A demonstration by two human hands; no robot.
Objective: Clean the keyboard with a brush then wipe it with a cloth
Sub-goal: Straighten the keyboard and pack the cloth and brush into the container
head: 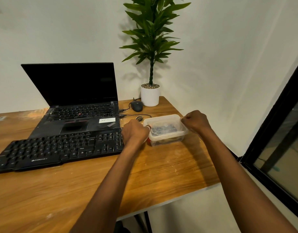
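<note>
Wooden desk (pixel 161 165) against a white wall fills the lower frame, with a black window frame (pixel 271 132) at the right edge. On my feed the black keyboard (pixel 60 148) lies flat at lower left, right in front of an open laptop (pixel 77 101) with a dark screen. I can't tell if the two touch.

Both hands are on a clear plastic container (pixel 166 132) right of centre, just beside the keyboard's right end, lid on as far as I can see. The left hand (pixel 134 132) has its fingers curled at the container's left rim and grips it; its fingertips are hidden from me. The right hand (pixel 196 121) pinches the lid's right corner.

Inside I make out something dark bluish and a bit of red at the lower left corner, too blurred to name.

A black mouse (pixel 137 105) sits above the container, beside a white pot (pixel 150 95) with a tall green plant in the desk's back corner. Two cables plug into the laptop's right side.
</note>
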